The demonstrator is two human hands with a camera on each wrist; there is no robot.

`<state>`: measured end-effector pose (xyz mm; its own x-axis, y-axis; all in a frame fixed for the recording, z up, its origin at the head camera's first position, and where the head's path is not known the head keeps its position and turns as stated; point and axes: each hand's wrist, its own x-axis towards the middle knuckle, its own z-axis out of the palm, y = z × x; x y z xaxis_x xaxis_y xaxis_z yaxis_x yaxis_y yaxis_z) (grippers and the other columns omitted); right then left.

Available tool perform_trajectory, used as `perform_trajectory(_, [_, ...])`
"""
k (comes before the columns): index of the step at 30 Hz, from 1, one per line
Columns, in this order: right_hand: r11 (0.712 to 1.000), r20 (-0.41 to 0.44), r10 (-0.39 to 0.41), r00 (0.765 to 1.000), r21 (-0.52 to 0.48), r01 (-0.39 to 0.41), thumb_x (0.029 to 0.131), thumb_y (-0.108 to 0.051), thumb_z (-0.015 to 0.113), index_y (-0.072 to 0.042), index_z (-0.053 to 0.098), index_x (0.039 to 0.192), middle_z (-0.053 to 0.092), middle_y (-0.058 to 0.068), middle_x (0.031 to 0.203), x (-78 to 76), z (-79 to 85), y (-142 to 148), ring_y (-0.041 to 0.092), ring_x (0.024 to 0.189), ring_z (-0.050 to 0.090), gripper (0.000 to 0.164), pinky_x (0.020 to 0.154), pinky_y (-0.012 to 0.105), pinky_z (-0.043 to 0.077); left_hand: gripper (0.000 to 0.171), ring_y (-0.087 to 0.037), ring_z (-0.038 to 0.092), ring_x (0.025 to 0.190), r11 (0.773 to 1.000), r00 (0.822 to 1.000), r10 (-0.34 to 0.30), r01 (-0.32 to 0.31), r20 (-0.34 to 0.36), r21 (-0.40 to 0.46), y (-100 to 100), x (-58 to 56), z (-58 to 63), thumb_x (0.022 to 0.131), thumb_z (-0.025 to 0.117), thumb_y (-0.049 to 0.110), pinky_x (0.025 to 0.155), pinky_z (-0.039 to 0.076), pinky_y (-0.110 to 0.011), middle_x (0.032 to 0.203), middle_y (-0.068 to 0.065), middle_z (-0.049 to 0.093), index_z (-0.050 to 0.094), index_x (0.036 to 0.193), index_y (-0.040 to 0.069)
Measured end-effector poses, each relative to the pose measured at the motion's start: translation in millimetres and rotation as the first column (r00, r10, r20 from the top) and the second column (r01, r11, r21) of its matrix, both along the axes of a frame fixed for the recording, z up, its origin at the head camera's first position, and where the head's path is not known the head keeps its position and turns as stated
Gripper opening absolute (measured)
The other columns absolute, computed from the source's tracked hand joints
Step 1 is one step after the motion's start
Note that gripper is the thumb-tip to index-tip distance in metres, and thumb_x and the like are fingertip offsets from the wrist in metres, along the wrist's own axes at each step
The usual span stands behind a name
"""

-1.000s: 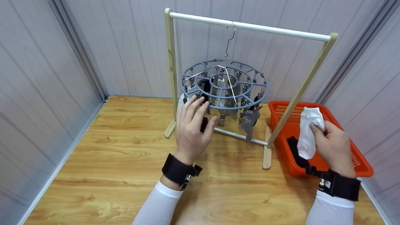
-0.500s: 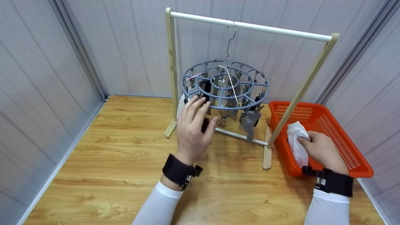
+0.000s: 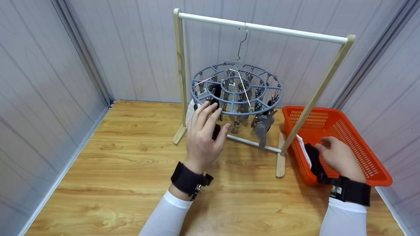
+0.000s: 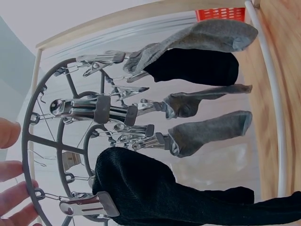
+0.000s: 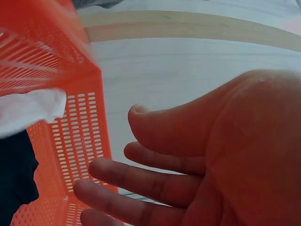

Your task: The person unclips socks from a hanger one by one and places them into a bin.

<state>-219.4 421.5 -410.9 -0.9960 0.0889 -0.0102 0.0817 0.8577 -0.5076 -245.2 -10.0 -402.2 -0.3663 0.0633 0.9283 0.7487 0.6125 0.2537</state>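
My left hand (image 3: 204, 139) touches the near left rim of a round grey clip hanger (image 3: 232, 113), its fingers loosely spread. Socks hang from the metal clips; a black sock (image 4: 136, 183) and several grey socks, one a grey sock (image 4: 211, 132), show in the left wrist view. My right hand (image 3: 339, 157) is over the orange basket (image 3: 356, 137) and holds nothing; its fingers and thumb stand apart in the right wrist view. Left of that hand, a white sock (image 3: 304, 150) lies against the basket's wall, beside a black sock (image 3: 315, 160).
A stand with wooden legs (image 3: 180, 65) and a white top bar (image 3: 288, 31) carries the hanger by its hook (image 3: 242, 41). The stand's right leg (image 3: 318, 95) rises in front of the basket. Panel walls (image 3: 141, 49) enclose the wooden surface (image 3: 131, 183).
My right hand lowered the white sock into the basket and let go of it; it now lies along the left wall. My left hand stays nearly still at the hanger.
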Motion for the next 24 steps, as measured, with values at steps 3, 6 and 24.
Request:
perform_trajectory(3, [1.000, -0.011, -0.002, 1.000, 0.009, 0.003, 0.118, -0.039, 0.052, 0.012, 0.050, 0.156, 0.061, 0.037, 0.143, 0.9, 1.4, -1.7, 0.055, 0.130, 0.059, 0.064, 0.105, 0.070, 0.050, 0.044, -0.042, 0.056, 0.147, 1.000, 1.000, -0.001, 0.001, 0.000, -0.003, 0.8, 0.3, 0.1, 0.104, 0.080, 0.022, 0.130, 0.036, -0.055, 0.150, -0.019, 0.067, 0.072, 0.140, -0.002])
perform_trajectory(6, [1.000, -0.043, 0.001, 0.999, 0.019, 0.000, 0.117, -0.039, 0.052, 0.010, 0.054, 0.153, 0.063, 0.036, 0.143, 2.6, 3.6, -5.9, 0.055, 0.129, 0.060, 0.061, 0.105, 0.070, 0.050, 0.043, -0.041, 0.057, 0.146, 1.000, 1.000, -0.001, 0.001, -0.006, -0.005, 2.0, 0.7, 0.6, 0.103, 0.081, 0.021, 0.129, 0.038, -0.055, 0.148, -0.019, 0.068, 0.073, 0.139, -0.002])
perform_trajectory(24, [0.994, -0.333, 0.111, 0.936, 0.019, -0.111, 0.114, -0.032, 0.065, 0.001, 0.073, 0.136, 0.076, 0.024, 0.125, 15.7, 23.5, -56.6, 0.043, 0.112, 0.070, 0.041, 0.094, 0.060, 0.053, 0.040, -0.039, 0.062, 0.141, 0.998, 0.999, -0.049, 0.049, -0.019, -0.029, 5.1, 7.3, 5.2, 0.103, 0.080, 0.018, 0.125, 0.044, -0.052, 0.144, -0.018, 0.071, 0.074, 0.137, -0.001])
